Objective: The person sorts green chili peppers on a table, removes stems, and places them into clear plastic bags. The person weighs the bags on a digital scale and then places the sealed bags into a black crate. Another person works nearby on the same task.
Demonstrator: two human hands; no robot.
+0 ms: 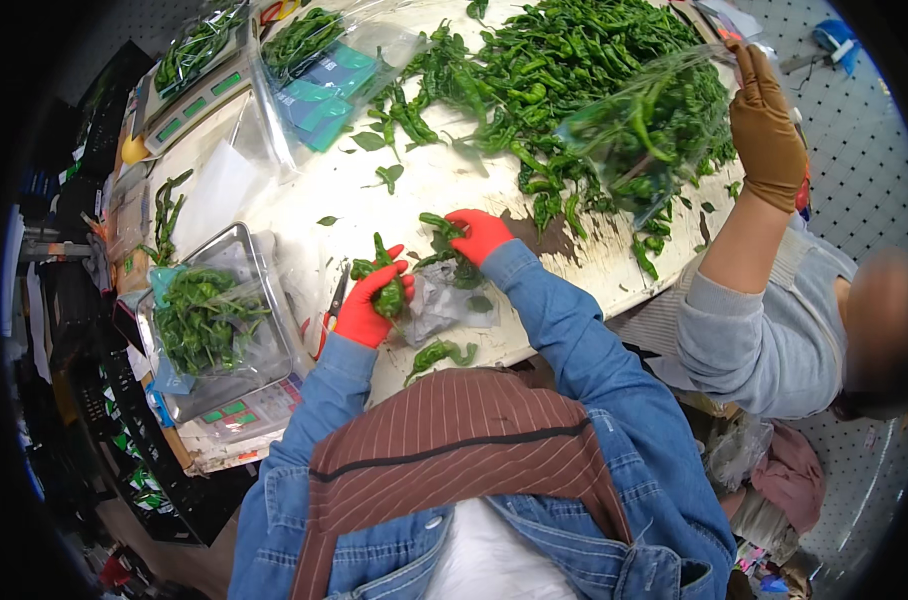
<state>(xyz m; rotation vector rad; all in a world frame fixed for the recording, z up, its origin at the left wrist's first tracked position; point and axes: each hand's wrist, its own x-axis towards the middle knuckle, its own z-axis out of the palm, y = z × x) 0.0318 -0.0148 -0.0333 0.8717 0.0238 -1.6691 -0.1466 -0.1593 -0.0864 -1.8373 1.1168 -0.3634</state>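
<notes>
My left hand (371, 301), in a red glove, grips a few green peppers (388, 294) that stick out past the fingers. To its right, my right hand (478, 234), also red-gloved, has its fingers closed around other green peppers (444, 227). Under and between the hands lies a crumpled grey-white wad (433, 300), its material unclear, with leafy bits on it. Red-handled scissors (335, 309) rest just left of my left hand. Nearer my apron, a few loose peppers (440, 355) lie by the table edge.
A large heap of green peppers (574, 82) covers the table's far side. At right a co-worker's brown-gloved hand (765, 127) holds up a clear bag (634, 142) with peppers. To my left, a bag of peppers (206, 319) sits on a scale's metal tray (278, 352); another scale (191, 112) stands behind.
</notes>
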